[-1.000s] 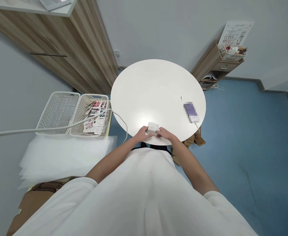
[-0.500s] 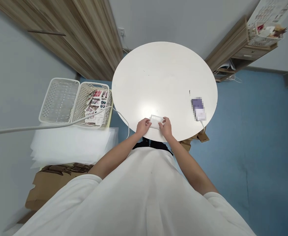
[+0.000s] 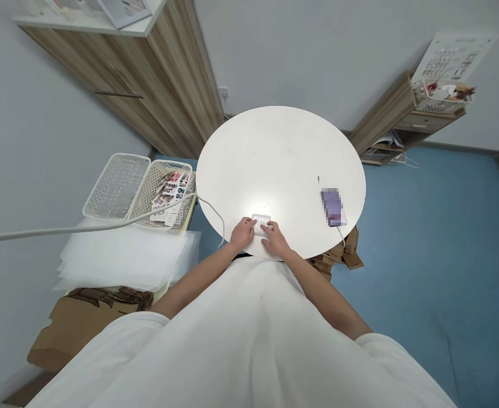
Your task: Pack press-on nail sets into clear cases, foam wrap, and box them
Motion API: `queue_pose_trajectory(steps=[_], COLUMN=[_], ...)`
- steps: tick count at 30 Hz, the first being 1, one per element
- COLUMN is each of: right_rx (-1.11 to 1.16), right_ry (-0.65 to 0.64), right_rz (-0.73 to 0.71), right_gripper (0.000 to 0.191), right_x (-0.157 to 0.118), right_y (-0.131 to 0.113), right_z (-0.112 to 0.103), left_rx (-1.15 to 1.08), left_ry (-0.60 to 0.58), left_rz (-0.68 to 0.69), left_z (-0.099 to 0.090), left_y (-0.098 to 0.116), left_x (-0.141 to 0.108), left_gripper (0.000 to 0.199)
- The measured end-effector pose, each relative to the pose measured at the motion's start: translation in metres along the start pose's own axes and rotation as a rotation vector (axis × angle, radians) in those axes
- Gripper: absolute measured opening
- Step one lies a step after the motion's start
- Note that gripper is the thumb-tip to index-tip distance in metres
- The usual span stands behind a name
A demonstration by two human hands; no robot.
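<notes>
On the near edge of the round white table (image 3: 279,158) lies a small clear-white plastic tray (image 3: 261,218), rectangular, with faint compartments. My left hand (image 3: 242,233) grips its left side, the fingertips reaching over the edge. From the right, my right hand (image 3: 277,240) holds the tray, with fingers bent over its right side and the thumb lower down at the near side. Both hands cover part of the tray. What is inside it, if anything, is too small to tell.
A phone-like purple item (image 3: 332,207), blurred, lies at the table's right with a cable. To the left, a white basket (image 3: 141,192) holds printed cards, beside translucent sheets (image 3: 117,255) and brown cardboard (image 3: 75,323). A white cable (image 3: 105,226) crosses the left side.
My view has tilted up, so the table sits lower. My hands remain at the tray; the right fingers have shifted further over it and look more spread than before.
</notes>
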State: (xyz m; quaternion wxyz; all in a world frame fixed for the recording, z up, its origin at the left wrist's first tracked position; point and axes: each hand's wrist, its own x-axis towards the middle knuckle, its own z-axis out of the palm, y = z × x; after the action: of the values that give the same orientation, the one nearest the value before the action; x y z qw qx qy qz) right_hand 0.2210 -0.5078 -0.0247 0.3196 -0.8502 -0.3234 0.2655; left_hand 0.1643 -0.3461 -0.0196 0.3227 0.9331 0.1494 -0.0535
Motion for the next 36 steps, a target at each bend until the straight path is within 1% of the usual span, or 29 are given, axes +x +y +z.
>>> queue_pose_trajectory(steps=[4,7,9,11,14,16,18,21,24,27,30,33,36], right_rx=[0.092,0.14,0.158,0.185,0.281,0.377,0.474,0.582,0.635,0.674,0.714,0.733,0.752], right_ry=[-0.048,-0.059,-0.047,-0.014,0.038,0.045,0.033,0.038,0.063,0.076,0.076,0.067,0.053], right_rz=[0.016,0.028,0.028,0.044,0.142,0.23,0.292,0.349,0.402,0.44,0.456,0.449,0.425], right_gripper=[0.052,0.05,0.049,0.048,0.047,0.049,0.05,0.048,0.047,0.049,0.051,0.052,0.054], right_x=[0.005,0.003,-0.002,-0.008,-0.015,-0.018,-0.018,-0.016,-0.011,-0.002,0.017,0.045,0.078], right_y=[0.005,0.004,0.004,0.003,0.001,-0.001,-0.004,-0.007,-0.01,-0.017,-0.03,-0.051,-0.073], right_z=[-0.009,-0.015,-0.017,-0.018,-0.016,-0.014,-0.013,-0.013,-0.012,-0.007,0.0,0.009,0.02], left_rx=[-0.167,-0.249,-0.284,-0.314,-0.338,-0.357,-0.392,-0.434,-0.454,-0.465,-0.43,-0.391,-0.426], left_ry=[0.041,0.089,0.111,0.136,0.166,0.162,0.165,0.174,0.164,0.172,0.218,0.262,0.305], left_rz=[-0.074,-0.146,-0.193,-0.255,-0.396,-0.453,-0.437,-0.348,-0.313,-0.295,-0.279,-0.301,-0.342], left_z=[0.001,0.002,0.003,0.003,0.003,0.003,0.004,0.006,0.007,0.001,-0.01,-0.024,-0.04], left_y=[0.002,0.004,0.006,0.007,0.008,0.009,0.009,0.009,0.006,-0.002,-0.016,-0.036,-0.061], left_x=[0.006,0.005,0.0,-0.006,-0.015,-0.019,-0.022,-0.024,-0.023,-0.018,-0.008,0.003,0.014], left_gripper=[0.034,0.029,0.028,0.034,0.043,0.043,0.036,0.026,0.024,0.026,0.028,0.031,0.038])
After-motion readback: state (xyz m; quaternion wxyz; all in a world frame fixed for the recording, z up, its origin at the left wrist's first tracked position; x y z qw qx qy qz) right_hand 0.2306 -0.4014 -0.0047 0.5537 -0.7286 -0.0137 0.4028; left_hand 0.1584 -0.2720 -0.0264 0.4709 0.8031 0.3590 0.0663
